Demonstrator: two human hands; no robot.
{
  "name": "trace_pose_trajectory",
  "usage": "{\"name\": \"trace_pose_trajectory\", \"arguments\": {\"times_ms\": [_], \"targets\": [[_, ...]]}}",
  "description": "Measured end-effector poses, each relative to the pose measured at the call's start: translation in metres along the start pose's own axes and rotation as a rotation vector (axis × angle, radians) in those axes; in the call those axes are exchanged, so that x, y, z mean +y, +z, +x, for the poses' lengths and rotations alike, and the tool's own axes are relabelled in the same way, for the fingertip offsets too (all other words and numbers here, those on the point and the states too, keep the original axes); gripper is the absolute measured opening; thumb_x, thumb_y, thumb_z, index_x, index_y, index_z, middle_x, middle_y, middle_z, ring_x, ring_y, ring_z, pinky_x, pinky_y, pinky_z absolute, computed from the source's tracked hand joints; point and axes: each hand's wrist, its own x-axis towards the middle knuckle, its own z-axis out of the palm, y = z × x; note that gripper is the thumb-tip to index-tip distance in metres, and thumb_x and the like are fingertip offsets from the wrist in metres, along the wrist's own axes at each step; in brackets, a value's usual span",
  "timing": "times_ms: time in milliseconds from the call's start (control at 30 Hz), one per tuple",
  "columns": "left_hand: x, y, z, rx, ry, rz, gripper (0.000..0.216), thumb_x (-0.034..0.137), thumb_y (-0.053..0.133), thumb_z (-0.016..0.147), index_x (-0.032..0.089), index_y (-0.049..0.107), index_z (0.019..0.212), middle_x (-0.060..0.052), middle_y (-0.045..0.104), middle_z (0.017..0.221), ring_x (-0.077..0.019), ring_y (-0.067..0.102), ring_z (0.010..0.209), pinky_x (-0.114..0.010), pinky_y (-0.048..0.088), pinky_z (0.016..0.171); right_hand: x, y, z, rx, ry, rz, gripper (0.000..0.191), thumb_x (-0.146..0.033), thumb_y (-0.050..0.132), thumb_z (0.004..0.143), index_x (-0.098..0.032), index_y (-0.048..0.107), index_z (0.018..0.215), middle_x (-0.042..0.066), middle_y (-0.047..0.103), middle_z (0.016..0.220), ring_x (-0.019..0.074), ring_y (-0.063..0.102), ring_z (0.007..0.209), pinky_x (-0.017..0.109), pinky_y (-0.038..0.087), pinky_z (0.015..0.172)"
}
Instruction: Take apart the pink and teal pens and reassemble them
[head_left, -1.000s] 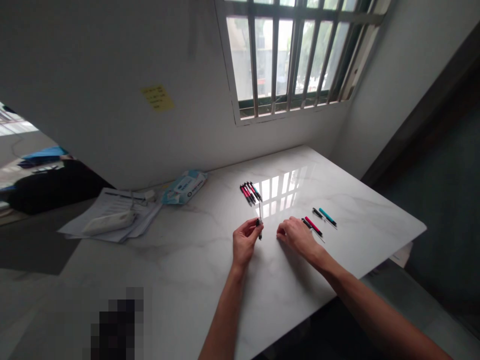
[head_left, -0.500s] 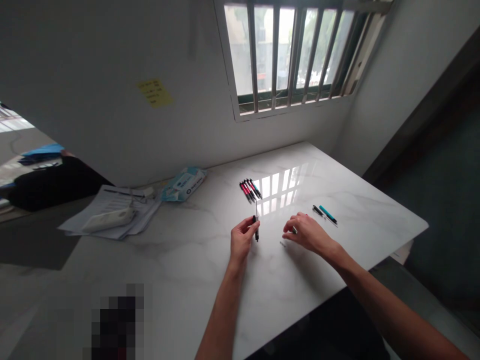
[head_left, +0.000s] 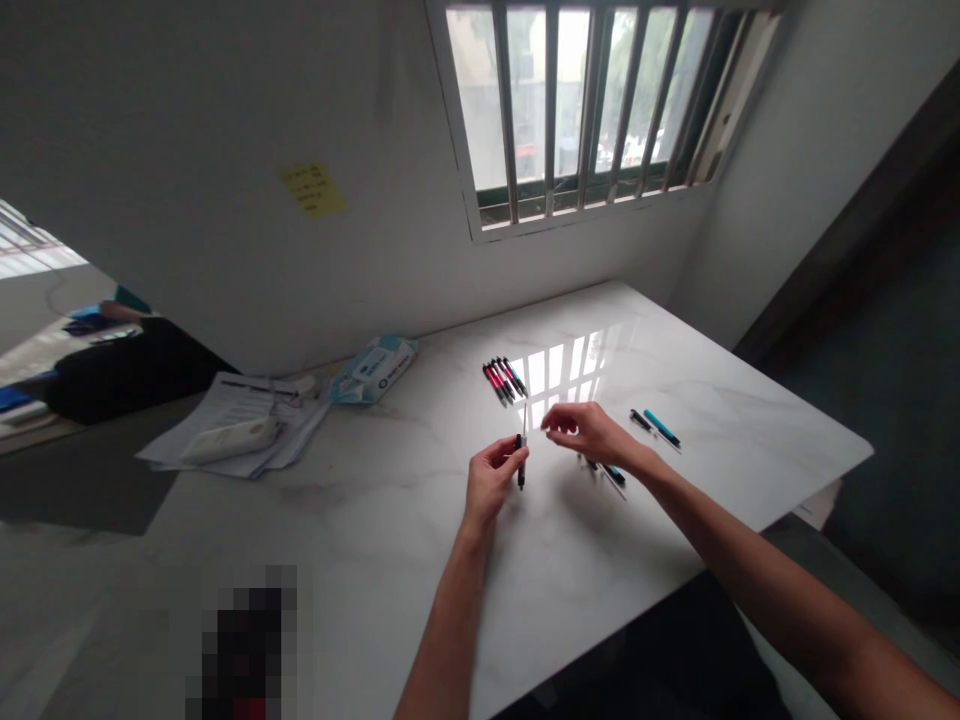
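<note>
My left hand (head_left: pixel 495 480) is closed around a black pen barrel (head_left: pixel 521 476), held nearly upright over the table. A thin pen refill (head_left: pixel 525 418) sticks up out of its top. To the right, my right hand (head_left: pixel 589 432) is raised near the refill's tip, thumb and fingertips pinched on a tiny pale piece that looks like a pen spring (head_left: pixel 544 428). Under that hand lie loose pen parts, among them a blue-and-black barrel (head_left: pixel 613 474) and a refill (head_left: pixel 615 487), partly hidden by the wrist.
A row of several red, black and blue pens (head_left: pixel 505 381) lies beyond my hands. Farther right are a turquoise pen barrel (head_left: pixel 661 427) and a black pen part (head_left: pixel 640 420). A wipes pack (head_left: pixel 375 370), papers (head_left: pixel 225 420) and a white device (head_left: pixel 231 440) occupy the left.
My right hand has moved up and left from the tabletop towards the refill, uncovering pen parts beneath it. The small spring no longer lies on the table. My left hand keeps its grip.
</note>
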Motion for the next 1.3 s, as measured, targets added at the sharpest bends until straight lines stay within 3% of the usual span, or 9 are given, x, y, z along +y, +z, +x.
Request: {"name": "trace_pose_trajectory", "arguments": {"times_ms": [167, 367, 500, 733, 1300], "targets": [[-0.001, -0.001, 0.0, -0.007, -0.03, 0.001, 0.039, 0.038, 0.091, 0.069, 0.017, 0.084, 0.101, -0.01, 0.083, 0.1, -0.0202, 0.074, 0.086, -0.031, 0.057, 0.083, 0.021, -0.009, 0.052, 0.086, -0.009, 0.359, 0.025, -0.037, 0.07, 0.086, -0.018, 0.074, 0.102, 0.004, 0.074, 0.091, 0.0163, 0.066, 0.081, 0.029, 0.051, 0.076], [0.001, 0.0, -0.002, -0.016, -0.055, 0.047, 0.039, 0.038, 0.091, 0.07, 0.017, 0.084, 0.101, -0.011, 0.083, 0.104, -0.0231, 0.075, 0.092, -0.035, 0.058, 0.091, 0.04, 0.009, 0.055, 0.139, 0.077, 0.714, 0.027, -0.038, 0.078, 0.076, -0.019, 0.064, 0.089, -0.003, 0.063, 0.077, 0.0116, 0.056, 0.069, 0.026, 0.046, 0.068], [0.001, 0.001, -0.002, -0.021, -0.061, 0.076, 0.038, 0.039, 0.089, 0.071, 0.017, 0.084, 0.102, -0.01, 0.083, 0.104, -0.0233, 0.075, 0.091, -0.034, 0.058, 0.089, 0.045, 0.014, 0.049, 0.091, 0.105, 0.752, 0.027, -0.038, 0.08, 0.075, -0.018, 0.068, 0.089, -0.002, 0.064, 0.078, 0.0117, 0.056, 0.071, 0.027, 0.047, 0.071], [-0.001, 0.002, -0.002, -0.038, -0.064, 0.111, 0.038, 0.039, 0.089, 0.072, 0.017, 0.084, 0.102, -0.009, 0.083, 0.101, -0.0223, 0.074, 0.087, -0.032, 0.058, 0.084, 0.047, 0.009, 0.05, 0.152, 0.123, 0.877, 0.033, -0.038, 0.086, 0.072, -0.02, 0.069, 0.095, 0.0, 0.068, 0.086, 0.0124, 0.059, 0.074, 0.027, 0.05, 0.072], [0.0, 0.002, -0.003, -0.054, -0.068, 0.144, 0.035, 0.039, 0.087, 0.075, 0.018, 0.084, 0.103, -0.008, 0.082, 0.099, -0.0193, 0.073, 0.085, -0.028, 0.056, 0.08, 0.044, 0.008, 0.044, -0.012, 0.066, 0.784, 0.033, -0.035, 0.086, 0.079, -0.02, 0.072, 0.105, 0.002, 0.072, 0.091, 0.0163, 0.069, 0.088, 0.032, 0.055, 0.087]]}}
